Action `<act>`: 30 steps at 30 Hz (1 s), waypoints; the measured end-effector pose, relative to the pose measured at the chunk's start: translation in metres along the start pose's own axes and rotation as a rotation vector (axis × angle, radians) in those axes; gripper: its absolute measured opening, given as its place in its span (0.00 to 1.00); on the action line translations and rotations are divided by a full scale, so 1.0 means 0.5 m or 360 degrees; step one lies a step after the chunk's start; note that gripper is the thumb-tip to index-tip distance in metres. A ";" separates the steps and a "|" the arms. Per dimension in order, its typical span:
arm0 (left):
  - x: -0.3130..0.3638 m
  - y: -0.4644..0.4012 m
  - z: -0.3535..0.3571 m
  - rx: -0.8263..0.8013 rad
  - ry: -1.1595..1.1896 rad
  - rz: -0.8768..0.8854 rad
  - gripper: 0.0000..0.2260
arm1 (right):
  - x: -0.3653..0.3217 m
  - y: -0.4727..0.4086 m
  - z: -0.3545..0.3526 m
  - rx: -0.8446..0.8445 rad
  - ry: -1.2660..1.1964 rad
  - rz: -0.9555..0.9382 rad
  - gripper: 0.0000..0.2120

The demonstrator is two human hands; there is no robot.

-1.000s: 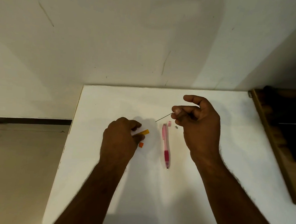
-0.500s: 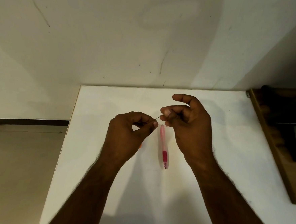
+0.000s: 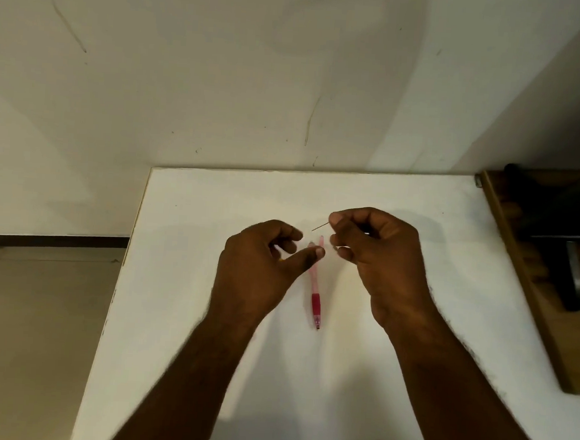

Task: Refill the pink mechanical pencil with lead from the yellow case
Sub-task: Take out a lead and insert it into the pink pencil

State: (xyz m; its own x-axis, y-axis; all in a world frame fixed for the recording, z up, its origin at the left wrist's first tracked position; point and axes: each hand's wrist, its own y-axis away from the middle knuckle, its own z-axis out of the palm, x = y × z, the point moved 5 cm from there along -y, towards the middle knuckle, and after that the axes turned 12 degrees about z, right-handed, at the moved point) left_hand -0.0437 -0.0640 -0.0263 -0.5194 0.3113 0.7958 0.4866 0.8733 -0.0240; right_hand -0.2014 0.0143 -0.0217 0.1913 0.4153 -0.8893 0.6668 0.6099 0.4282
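Observation:
The pink mechanical pencil [image 3: 316, 292] lies on the white table [image 3: 179, 315], its tip pointing toward me and its darker pink grip near the tip. My right hand [image 3: 378, 260] hovers just right of the pencil's far end, thumb and forefinger pinched on a thin dark lead [image 3: 319, 227] that sticks out to the left. My left hand [image 3: 261, 269] holds nothing, its fingers apart, and its thumb reaches across to the pencil's far end. Only a yellow sliver of the case [image 3: 280, 259] shows under the left palm; the rest is hidden.
A dark wooden piece of furniture [image 3: 518, 270] runs along the table's right side. The table's far edge meets a white wall [image 3: 257, 80]. Its left edge drops to a tiled floor [image 3: 34, 322].
My left hand has let go of the yellow case, risen and moved right to the pencil's far end. My right hand has kept hold of the lead, shifting slightly left.

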 end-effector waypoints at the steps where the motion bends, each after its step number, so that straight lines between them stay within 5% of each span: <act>1: 0.001 0.004 0.006 -0.0029 -0.0182 -0.0038 0.17 | -0.002 -0.003 -0.011 0.0067 -0.0023 -0.0011 0.02; 5: 0.006 0.026 0.048 -0.0274 -0.0637 -0.0296 0.23 | -0.003 -0.009 -0.040 0.0183 -0.0151 0.0017 0.02; 11: 0.010 0.034 0.092 -0.0463 -0.0745 -0.0389 0.23 | 0.003 0.000 -0.032 0.0023 -0.0048 0.0080 0.04; 15: 0.013 0.033 0.078 -0.0349 -0.0552 -0.0424 0.13 | 0.009 -0.003 -0.025 -0.0056 -0.0029 0.0178 0.06; 21: 0.047 0.026 0.024 0.0034 -0.0376 -0.0109 0.09 | -0.003 -0.007 -0.008 -0.0113 -0.0181 0.0252 0.08; 30: 0.043 0.030 -0.018 0.0151 -0.0311 0.0151 0.07 | -0.036 0.005 0.016 -0.0129 -0.0216 -0.0073 0.07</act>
State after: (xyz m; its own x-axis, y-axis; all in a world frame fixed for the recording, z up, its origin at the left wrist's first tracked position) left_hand -0.0412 -0.0476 -0.0044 -0.6049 0.4523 0.6554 0.4764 0.8650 -0.1572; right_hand -0.1975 0.0031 -0.0061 0.2613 0.2940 -0.9194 0.6177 0.6810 0.3933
